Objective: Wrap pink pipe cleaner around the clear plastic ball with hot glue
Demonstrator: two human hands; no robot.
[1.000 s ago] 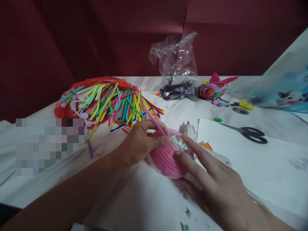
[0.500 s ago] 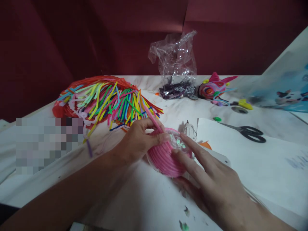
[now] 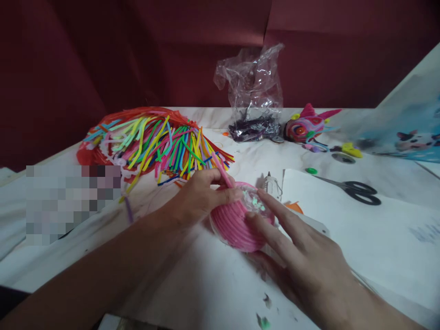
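A rounded clear shape wrapped in rows of pink pipe cleaner (image 3: 237, 229) sits in front of me, its upper part still see-through with pale shiny bits showing inside. My left hand (image 3: 209, 195) pinches a pink pipe cleaner (image 3: 222, 170) between thumb and fingers against the top of the wrapped rows; its free end sticks up and away. From the right, my right hand (image 3: 295, 247) grips the ball, with two fingers on its upper side and the thumb low beneath. A small white tool with a dark tip (image 3: 271, 185) lies just behind the ball.
Colourful pipe cleaners (image 3: 172, 146) spill from a red bag at the back left. A clear bag with dark strands (image 3: 256, 123) and a pink decorated craft piece (image 3: 304, 128) stand behind. Black-handled scissors (image 3: 360, 191) lie on white paper (image 3: 388, 243) at right.
The view has shifted very slightly. Both hands keep their places on the ball, and the free end of the pink pipe cleaner has swung a little to the right.
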